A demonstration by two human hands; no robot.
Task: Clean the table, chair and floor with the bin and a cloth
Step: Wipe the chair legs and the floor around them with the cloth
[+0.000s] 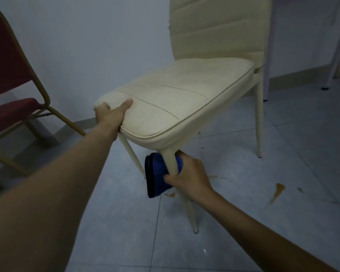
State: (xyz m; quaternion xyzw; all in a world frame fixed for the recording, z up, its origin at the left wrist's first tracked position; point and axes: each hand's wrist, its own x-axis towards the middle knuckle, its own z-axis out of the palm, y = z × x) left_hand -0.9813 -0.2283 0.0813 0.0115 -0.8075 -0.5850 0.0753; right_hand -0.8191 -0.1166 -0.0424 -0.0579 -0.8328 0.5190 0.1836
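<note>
A cream padded chair (pixel 185 95) stands tilted in the middle of the view. My left hand (pixel 110 114) grips the front left corner of its seat, thumb on top. My right hand (pixel 186 177) holds a blue cloth (pixel 157 175) wrapped round the upper part of the chair's front leg (pixel 186 205), just below the seat. Brown spill stains (pixel 277 193) mark the pale tiled floor to the right of that leg. A smaller stain (pixel 171 194) lies by the cloth's lower edge.
A red chair with a gold metal frame (pixel 14 107) stands at the left against the white wall. White table legs (pixel 330 61) and a curtain show at the upper right. Grey floor tiles (pixel 126 232) spread in front.
</note>
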